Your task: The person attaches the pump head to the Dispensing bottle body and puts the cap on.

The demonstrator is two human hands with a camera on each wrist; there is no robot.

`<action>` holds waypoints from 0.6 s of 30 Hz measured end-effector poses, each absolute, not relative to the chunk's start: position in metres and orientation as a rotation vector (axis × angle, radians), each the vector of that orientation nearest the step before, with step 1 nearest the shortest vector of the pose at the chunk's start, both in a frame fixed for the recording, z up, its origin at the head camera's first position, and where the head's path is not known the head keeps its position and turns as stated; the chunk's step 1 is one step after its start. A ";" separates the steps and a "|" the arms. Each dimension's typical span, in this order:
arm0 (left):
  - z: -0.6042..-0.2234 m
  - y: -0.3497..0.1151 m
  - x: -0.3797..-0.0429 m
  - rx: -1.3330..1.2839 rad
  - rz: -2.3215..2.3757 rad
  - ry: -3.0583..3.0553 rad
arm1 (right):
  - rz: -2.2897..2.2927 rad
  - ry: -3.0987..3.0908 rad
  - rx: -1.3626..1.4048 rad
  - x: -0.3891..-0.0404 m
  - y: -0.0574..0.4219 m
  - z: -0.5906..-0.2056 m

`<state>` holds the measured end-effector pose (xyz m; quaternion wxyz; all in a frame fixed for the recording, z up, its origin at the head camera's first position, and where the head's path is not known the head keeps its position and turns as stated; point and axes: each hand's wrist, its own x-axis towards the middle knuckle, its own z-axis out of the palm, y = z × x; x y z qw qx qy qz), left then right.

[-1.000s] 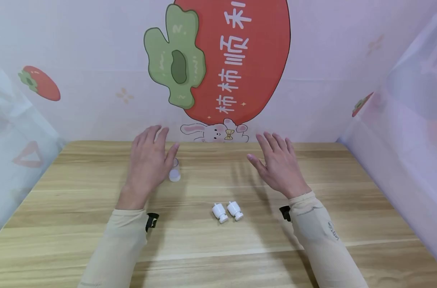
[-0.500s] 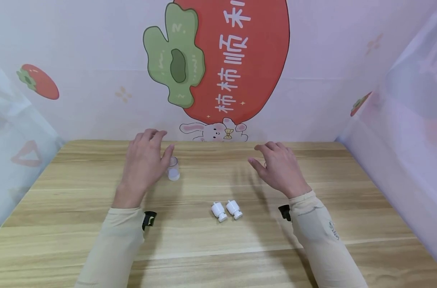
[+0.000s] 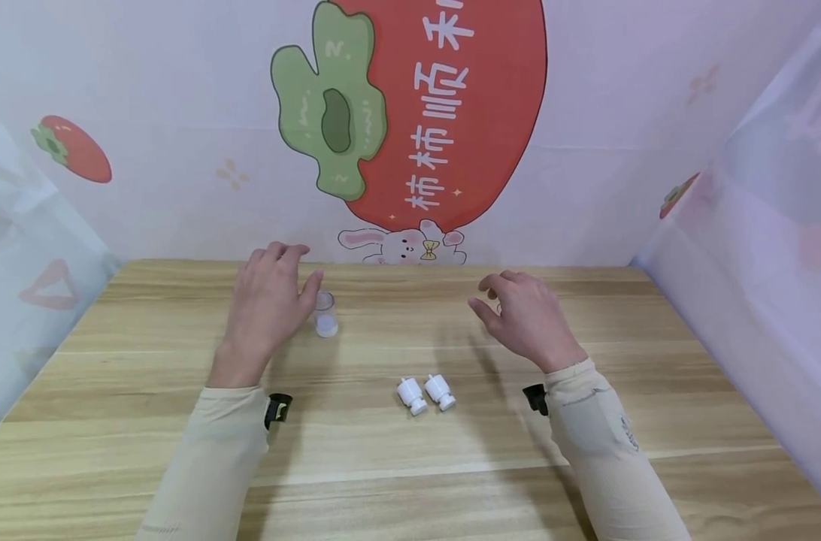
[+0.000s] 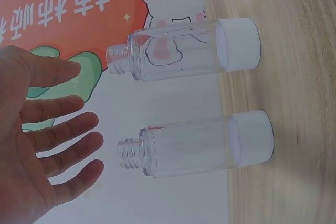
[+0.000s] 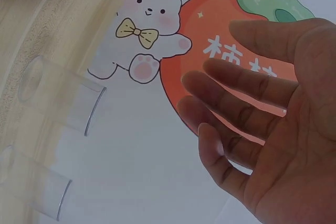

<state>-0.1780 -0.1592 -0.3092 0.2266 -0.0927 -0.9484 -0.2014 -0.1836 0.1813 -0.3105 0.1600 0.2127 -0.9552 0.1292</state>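
Observation:
Two clear plastic bottles with threaded necks and white bases, a near one (image 4: 176, 51) and another (image 4: 189, 148), stand on the table in the left wrist view. My left hand (image 3: 265, 308) hovers beside their necks, fingers spread and holding nothing; in the head view it hides one bottle and part of the other bottle (image 3: 325, 324). Two clear open-ended caps (image 5: 65, 95) stand near my right hand (image 3: 528, 319), which hides them in the head view. That hand hangs loosely bent, without anything in it. Two white pump heads (image 3: 411, 396) lie side by side between the forearms.
The wooden table (image 3: 410, 481) ends at a white printed backdrop (image 3: 180, 188) with a large red persimmon and a rabbit. Cloth walls (image 3: 783, 248) close off both sides. Black camera mounts (image 3: 278, 409) stick out from both wrists.
My left hand has shifted slightly left, uncovering more of one bottle. The right hand's fingers have bent from straighter to more relaxed. The pump heads have stayed in place.

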 end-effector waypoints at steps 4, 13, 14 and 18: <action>-0.308 -0.162 -0.179 -0.237 -0.558 -2.633 | 0.380 -2.773 0.599 -0.182 0.180 -0.308; -0.306 -0.173 -0.178 -0.189 -0.573 -2.721 | 0.378 -2.841 0.632 -0.177 0.176 -0.303; -0.306 -0.174 -0.178 -0.188 -0.579 -2.726 | 0.375 -2.846 0.637 -0.177 0.175 -0.302; -0.305 -0.179 -0.177 -0.178 -0.632 -2.760 | 0.369 -2.863 0.651 -0.174 0.174 -0.302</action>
